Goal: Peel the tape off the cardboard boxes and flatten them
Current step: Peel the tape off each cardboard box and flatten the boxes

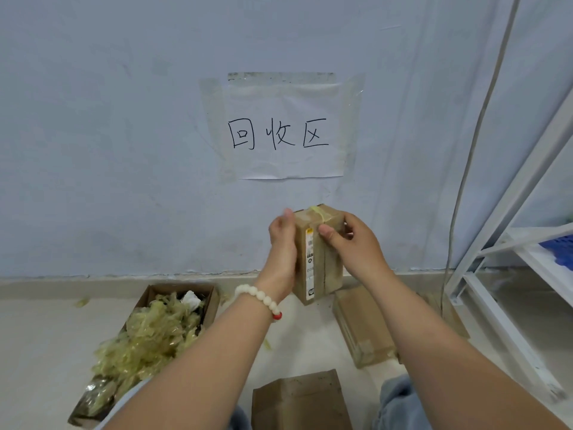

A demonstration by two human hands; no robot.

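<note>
The cardboard box (322,259) is held upright off the floor, long axis vertical. A loosened tape strand (321,212) crosses its top. The right hand (353,246) grasps the box's right side with its thumb on the strand's lower end. The left hand (280,243) grips the box's left side. The peel probably runs upward.

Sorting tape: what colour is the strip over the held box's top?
The strip is pale yellow; head view.
</note>
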